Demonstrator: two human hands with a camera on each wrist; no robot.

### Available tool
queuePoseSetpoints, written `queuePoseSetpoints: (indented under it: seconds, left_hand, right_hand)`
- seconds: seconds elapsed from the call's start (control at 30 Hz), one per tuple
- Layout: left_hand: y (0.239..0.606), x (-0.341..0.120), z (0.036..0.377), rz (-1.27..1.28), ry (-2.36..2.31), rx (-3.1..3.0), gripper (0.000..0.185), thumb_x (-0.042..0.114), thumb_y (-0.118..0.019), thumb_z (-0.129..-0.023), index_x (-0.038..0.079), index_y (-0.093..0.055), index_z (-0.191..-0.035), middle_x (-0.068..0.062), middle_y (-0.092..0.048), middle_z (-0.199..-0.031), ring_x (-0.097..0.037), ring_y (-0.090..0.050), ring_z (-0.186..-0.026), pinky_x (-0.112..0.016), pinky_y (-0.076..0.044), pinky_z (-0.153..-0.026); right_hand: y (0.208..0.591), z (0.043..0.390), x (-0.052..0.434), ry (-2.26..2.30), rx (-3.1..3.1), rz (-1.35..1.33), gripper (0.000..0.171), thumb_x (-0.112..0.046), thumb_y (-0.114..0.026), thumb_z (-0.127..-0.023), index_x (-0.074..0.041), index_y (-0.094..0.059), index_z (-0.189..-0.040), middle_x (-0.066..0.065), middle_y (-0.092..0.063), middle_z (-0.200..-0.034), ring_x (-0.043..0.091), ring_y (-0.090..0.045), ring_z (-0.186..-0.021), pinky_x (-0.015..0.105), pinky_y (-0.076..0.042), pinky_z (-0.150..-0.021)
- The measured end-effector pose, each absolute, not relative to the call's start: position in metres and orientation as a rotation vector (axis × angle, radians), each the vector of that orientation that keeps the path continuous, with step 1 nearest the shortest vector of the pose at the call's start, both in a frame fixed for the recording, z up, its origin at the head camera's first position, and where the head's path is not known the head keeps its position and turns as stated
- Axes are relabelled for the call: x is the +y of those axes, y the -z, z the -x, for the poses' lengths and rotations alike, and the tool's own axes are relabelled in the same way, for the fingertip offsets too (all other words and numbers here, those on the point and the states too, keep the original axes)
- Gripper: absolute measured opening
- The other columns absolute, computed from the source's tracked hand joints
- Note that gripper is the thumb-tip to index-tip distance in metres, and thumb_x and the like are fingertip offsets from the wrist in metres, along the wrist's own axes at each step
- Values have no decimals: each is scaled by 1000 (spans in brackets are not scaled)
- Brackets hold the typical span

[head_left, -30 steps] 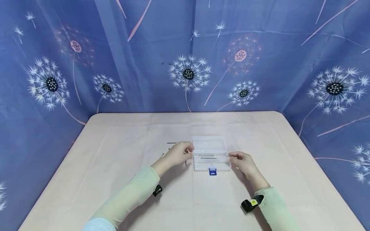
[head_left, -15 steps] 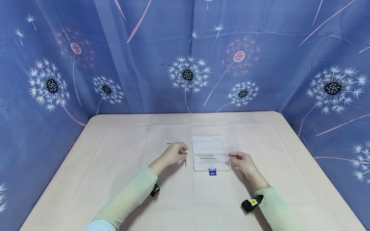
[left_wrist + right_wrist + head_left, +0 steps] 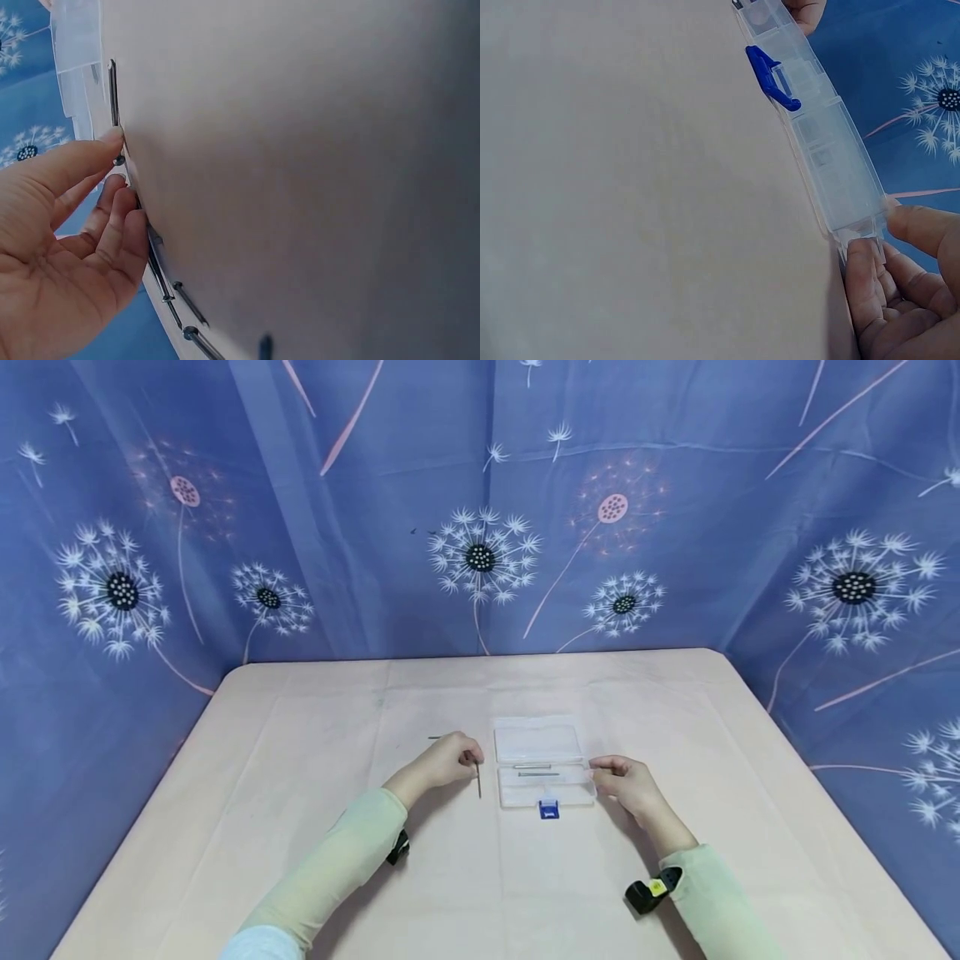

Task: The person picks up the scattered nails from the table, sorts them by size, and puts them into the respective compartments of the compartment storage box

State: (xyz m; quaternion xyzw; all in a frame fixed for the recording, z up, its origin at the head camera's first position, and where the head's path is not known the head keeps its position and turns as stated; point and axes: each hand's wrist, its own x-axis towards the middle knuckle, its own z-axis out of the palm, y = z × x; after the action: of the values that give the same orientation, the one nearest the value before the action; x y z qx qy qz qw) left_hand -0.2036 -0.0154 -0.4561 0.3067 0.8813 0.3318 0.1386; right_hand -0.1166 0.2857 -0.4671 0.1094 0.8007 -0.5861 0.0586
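Head view: left hand seemingly pinches a nail; right hand grips clear box

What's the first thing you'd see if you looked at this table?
A clear plastic box with a blue latch lies open in the middle of the pink table; the right hand holds its right end. Just left of it, the left hand pinches a thin metal nail, with more nails lying nearby.

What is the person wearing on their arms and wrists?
Both arms wear long, pale yellow-green sleeves. The left hand has a small black device strapped at its wrist. The right hand has a black wrist device with a yellow mark. Both hands are bare, without gloves.
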Motion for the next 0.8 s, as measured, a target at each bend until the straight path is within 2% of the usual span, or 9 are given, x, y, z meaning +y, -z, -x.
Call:
queuePoseSetpoints:
  seconds: [0.4,0.63,0.8]
  left_hand:
    - [457,-23,210,-961,-935,2474,6,0,-69,-80,3,-64,-81,-3,-61,-79,-9,-53,-74,-20,-47,-71]
    - [451,-21,212,-1185,-725,2447,9,1,-64,-85,7,-62,-78,2,-57,-74,-7,-46,-74,-24,-43,-78]
    - [449,-21,209,-1294,-624,2475,10,0,-61,-86,6,-60,-78,1,-53,-75,-11,-44,-76,-23,-42,-72]
  right_hand:
    - [466,117,284,1746,2438,-324,40,-7,-59,-89,15,-52,-121,0,-66,-88,3,-58,-71,16,-50,-65]
    - [465,117,284,1732,2451,-340,40,-8,-60,-89,14,-52,-122,-6,-63,-82,2,-57,-67,17,-48,-62]
    - [466,117,284,1744,2438,-350,41,-8,-60,-89,15,-52,-122,-8,-61,-80,1,-56,-67,16,-48,-61]
